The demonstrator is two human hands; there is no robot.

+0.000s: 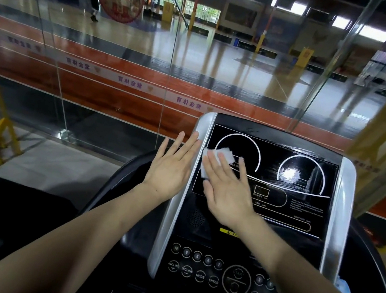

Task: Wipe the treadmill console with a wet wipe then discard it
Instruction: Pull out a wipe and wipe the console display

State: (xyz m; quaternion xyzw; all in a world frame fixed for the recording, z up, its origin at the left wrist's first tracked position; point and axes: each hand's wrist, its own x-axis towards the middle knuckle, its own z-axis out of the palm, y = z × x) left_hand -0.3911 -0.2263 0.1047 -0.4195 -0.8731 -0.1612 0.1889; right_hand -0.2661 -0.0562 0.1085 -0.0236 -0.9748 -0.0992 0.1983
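Treadmill console [263, 206]: one black panel framed by two silver side rails, and one white wet wipe [212, 160] lies on its upper left part, over the edge of the left-hand dial ring. The right hand [226, 190] lies flat on the wipe, palm down, fingers straight and slightly apart, pressing it against the screen; the wipe pokes out past the fingertips and on the thumb side. The left hand [171, 168] sits just beside it, touching the left silver rail [180, 194], open and flat with fingers spread, holding nothing. Two white dial rings show on the display, one partly under the right hand, the other [302, 173] well off toward the little-finger side. Below the wrists runs one cluster of round buttons [197, 266].
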